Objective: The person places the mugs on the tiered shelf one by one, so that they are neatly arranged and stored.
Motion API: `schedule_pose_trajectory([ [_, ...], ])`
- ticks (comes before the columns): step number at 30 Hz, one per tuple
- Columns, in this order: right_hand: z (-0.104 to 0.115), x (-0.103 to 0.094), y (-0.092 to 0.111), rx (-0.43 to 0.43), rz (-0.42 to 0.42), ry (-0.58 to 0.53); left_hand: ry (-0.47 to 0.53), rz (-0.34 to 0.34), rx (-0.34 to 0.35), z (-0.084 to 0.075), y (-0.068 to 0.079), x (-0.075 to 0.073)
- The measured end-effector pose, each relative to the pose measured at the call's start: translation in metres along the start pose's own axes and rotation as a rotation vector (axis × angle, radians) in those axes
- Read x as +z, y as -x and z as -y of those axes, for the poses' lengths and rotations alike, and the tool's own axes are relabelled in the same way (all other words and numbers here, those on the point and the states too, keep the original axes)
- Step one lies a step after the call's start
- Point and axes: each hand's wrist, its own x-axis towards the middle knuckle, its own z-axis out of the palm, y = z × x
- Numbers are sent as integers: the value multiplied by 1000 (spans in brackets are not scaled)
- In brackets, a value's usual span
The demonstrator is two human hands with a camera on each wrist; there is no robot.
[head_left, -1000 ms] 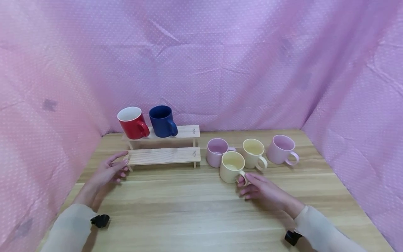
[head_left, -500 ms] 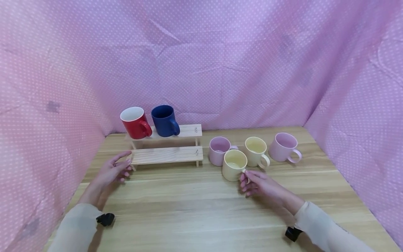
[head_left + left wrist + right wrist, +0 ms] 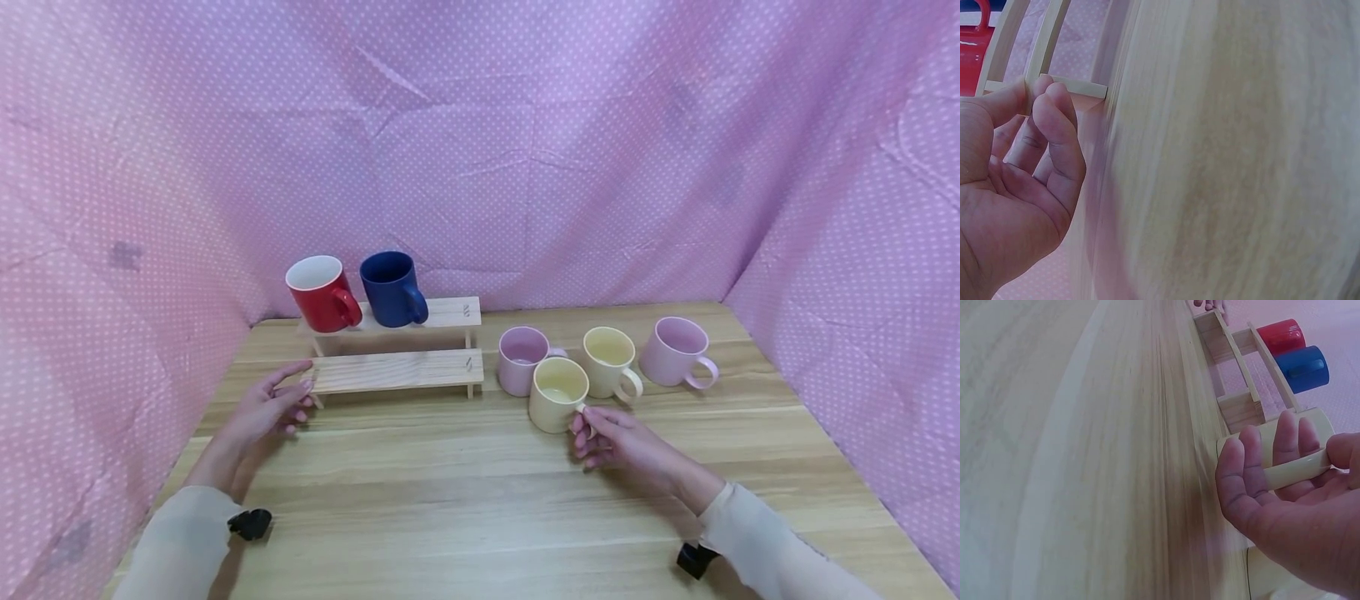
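Observation:
My right hand [image 3: 622, 442] holds the handle of the front pale yellow mug [image 3: 555, 407], which stands upright on the table. In the right wrist view the thumb and fingers [image 3: 1239, 472] close around that handle. On the left, my left hand [image 3: 258, 414] pinches the left end of the lower board of a two-step wooden rack [image 3: 397, 371]. The left wrist view shows the thumb and index finger at that board's end, the other fingers curled below. A red mug [image 3: 322, 302] with a white inside and a dark blue mug [image 3: 390, 293] stand on the rack's upper step.
Just behind the held mug stand a pink mug [image 3: 517, 375] and another yellow mug [image 3: 606, 358]. A second pink mug [image 3: 671, 354] is farther right. The wooden table [image 3: 435, 517] is bordered by pink dotted cloth [image 3: 480, 167] at the back and sides.
My right hand's fingers have closed in on the yellow mug's handle. The head view has shifted slightly; the left hand stays at the rack's end, and the mugs keep their places.

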Motion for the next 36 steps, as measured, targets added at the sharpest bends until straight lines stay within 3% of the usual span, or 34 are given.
schedule_pose_trajectory([
  [16,-4,0,0,-43,16,8,-1,2,27,1,-2,-1],
  [36,-4,0,0,-78,26,30,-4,-10,5,0,-2,-1],
])
